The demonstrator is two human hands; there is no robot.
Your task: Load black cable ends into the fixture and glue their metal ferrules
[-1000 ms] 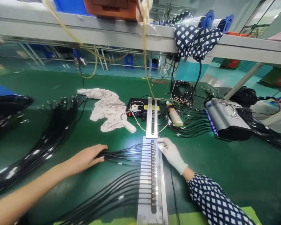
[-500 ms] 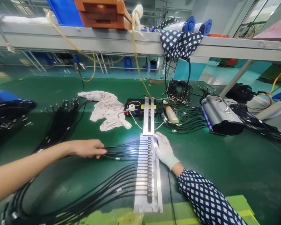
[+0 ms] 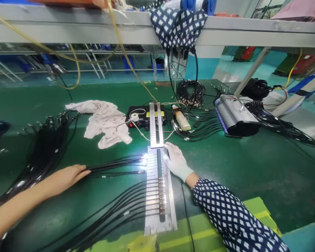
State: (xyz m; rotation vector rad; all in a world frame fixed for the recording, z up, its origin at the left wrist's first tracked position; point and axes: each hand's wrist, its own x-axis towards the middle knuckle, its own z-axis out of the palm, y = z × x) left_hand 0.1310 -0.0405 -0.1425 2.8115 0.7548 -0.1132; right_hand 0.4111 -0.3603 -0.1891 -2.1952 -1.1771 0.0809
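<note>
My bare left hand [image 3: 68, 178] is closed around a bundle of thin black cables [image 3: 115, 163]. Their metal-tipped ends lie by the left edge of a slotted metal fixture [image 3: 153, 225], under a bright glare. More black cables [image 3: 126, 206] still lie in the fixture's lower slots, with their connectors [image 3: 161, 196] over the dark central groove. My right hand [image 3: 177, 162], in a white glove, rests with fingers stretched out against the fixture's upper right edge. A narrower slotted metal bar [image 3: 152, 126] extends from the fixture's far end.
Behind the fixture sit a black control box [image 3: 139, 120], a crumpled pale cloth [image 3: 102, 120] and a plastic bottle [image 3: 182, 120]. A silver device [image 3: 236, 117] with cables stands to the right. Piled black cables [image 3: 46, 143] lie at left. A shelf beam [image 3: 81, 29] crosses above.
My left hand has drawn the upper bundle of cables leftward out of the fixture's upper slots. My right hand stays at the fixture's edge. The view has shifted right and down.
</note>
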